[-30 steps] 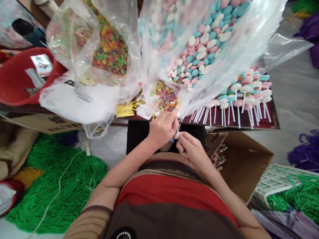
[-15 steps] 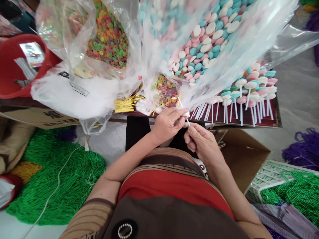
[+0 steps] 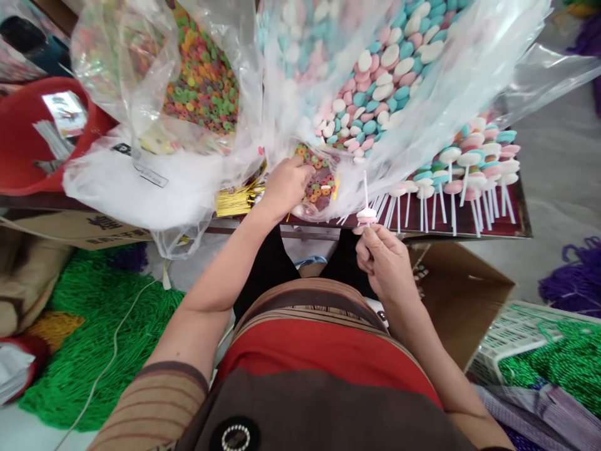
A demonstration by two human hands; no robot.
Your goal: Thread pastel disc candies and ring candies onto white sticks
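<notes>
My right hand [image 3: 382, 254] pinches a white stick [image 3: 365, 191] upright; a white and a pink candy [image 3: 366, 217] sit on it just above the fingertips. My left hand [image 3: 287, 185] reaches over the left side of a small pile of colourful ring candies [image 3: 320, 186], fingertips bent down among them. Whether those fingers hold a ring is too small to tell. Beyond the pile lies a large clear bag of pink, white and blue candies [image 3: 370, 94]. Finished-looking candy sticks [image 3: 469, 169] lie in a cluster at the table's right end.
A bag of ring candies [image 3: 201, 81] and a red basin [image 3: 23, 138] stand at the left. Yellow ties [image 3: 235, 202] lie near my left hand. Below the table are an open cardboard box [image 3: 462, 294], a white crate [image 3: 507, 332] and green strands [image 3: 103, 332].
My left hand has left the stick and moved left to the ring candies. My right hand has stayed near its place, and the stick now points up with the candies lower on it.
</notes>
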